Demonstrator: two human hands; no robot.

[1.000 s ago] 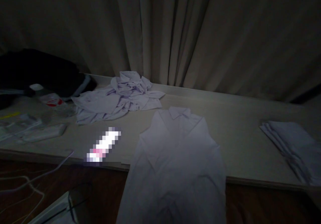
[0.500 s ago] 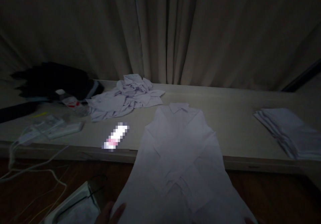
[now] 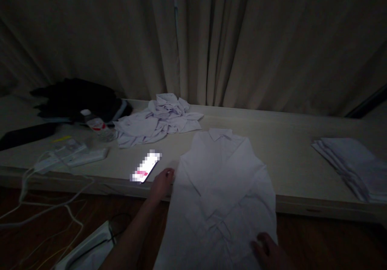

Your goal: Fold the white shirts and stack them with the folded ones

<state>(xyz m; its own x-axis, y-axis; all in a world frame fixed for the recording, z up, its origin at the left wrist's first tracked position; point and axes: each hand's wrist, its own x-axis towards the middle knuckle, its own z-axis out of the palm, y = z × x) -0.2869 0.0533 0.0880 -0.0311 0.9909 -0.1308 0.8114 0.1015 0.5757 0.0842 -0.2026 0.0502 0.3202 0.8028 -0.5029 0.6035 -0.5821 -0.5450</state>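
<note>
A white shirt lies face down on the pale platform, collar at the far end, sleeves folded across its back, its lower half hanging over the front edge. My left hand rests at the shirt's left edge near the platform's front, fingers curled against the cloth. My right hand lies on the shirt's lower right part, at the frame's bottom. The light is dim, so the grip of either hand is unclear.
A lit phone lies just left of my left hand. A crumpled pile of white shirts sits behind it. Folded white shirts are stacked at the right. A bottle, dark bag, power strip and cables are at the left; curtains hang behind.
Both hands have come up from the bottom of the frame: the left now reaches the shirt's left edge by the phone, the right is on its lower right. The view shifted slightly.
</note>
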